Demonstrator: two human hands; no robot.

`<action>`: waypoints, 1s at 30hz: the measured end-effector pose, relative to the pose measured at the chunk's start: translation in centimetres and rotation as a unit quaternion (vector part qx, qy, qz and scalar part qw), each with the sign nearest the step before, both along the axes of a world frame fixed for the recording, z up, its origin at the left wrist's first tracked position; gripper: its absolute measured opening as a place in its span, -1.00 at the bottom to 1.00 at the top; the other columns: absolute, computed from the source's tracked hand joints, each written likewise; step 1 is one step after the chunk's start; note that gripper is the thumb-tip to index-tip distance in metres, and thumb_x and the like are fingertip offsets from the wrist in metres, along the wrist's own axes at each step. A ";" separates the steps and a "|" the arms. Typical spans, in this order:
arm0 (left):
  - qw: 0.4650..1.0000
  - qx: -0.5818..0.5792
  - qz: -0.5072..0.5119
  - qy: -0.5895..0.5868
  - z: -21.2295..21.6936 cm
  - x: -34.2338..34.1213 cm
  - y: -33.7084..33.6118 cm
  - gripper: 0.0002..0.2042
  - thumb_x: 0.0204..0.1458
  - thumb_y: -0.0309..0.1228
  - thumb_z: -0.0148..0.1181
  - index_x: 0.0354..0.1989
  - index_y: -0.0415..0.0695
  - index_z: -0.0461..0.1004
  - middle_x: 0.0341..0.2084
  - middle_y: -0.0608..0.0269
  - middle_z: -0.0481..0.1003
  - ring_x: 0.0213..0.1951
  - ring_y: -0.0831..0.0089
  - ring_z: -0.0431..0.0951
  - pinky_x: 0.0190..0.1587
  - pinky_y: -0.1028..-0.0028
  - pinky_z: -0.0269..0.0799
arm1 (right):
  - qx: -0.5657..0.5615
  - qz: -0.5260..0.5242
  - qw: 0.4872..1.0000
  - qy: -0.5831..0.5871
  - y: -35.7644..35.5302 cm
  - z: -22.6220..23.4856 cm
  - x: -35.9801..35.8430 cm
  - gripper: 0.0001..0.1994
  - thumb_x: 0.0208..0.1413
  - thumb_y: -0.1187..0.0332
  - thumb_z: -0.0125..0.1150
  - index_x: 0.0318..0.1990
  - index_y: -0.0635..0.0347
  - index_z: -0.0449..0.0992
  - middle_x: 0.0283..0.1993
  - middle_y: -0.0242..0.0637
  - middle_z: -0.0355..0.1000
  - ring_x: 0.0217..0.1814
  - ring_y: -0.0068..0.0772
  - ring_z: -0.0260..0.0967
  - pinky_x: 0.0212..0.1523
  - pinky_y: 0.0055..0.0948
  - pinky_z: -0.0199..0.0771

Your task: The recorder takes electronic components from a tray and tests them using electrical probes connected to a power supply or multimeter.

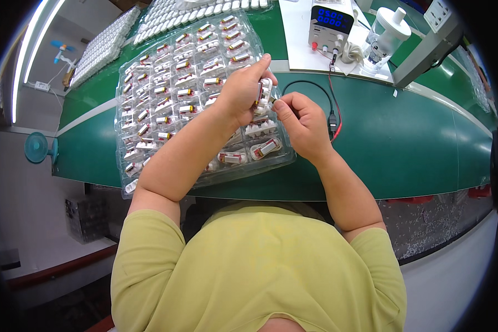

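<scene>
My left hand (242, 93) is closed around a small white electronic device (264, 89), which has a battery and red parts showing on it. Close against it, my right hand (304, 123) pinches a small dark plug (273, 100) at the device's edge; whether the plug is inserted I cannot tell. A black cable (307, 82) loops up behind my right hand and down to a black connector (332, 120). Beneath my left forearm lies a clear plastic tray (254, 170), its compartments filled with similar white devices and silvery batteries.
A bench power supply (330, 25) with a lit display and red and black leads stands at the back right on a white board. Beside it are a clear lidded cup (386, 41) and a grey post (430, 47). More white pieces (196, 12) sit in trays at the back left. A teal fan (37, 148) is at the left edge.
</scene>
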State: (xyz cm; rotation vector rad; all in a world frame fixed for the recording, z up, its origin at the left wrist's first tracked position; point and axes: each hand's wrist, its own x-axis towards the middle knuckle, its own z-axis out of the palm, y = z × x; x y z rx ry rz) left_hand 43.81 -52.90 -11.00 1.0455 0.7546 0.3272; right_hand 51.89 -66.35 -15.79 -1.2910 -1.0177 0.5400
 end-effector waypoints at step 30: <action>0.637 0.602 -0.042 0.480 -0.1 -4.9 11.0 -0.62 -0.03 -0.04 0.18 -0.41 -0.17 0.62 -0.55 0.11 0.56 -0.40 0.30 0.58 -0.28 0.34 0.46 | 0.018 -0.142 0.976 -0.166 -0.4 1.4 1.5 -0.92 -0.02 0.51 0.28 -0.40 0.27 0.49 -0.49 -0.32 0.40 -0.52 -0.48 0.28 -0.48 -0.52 0.28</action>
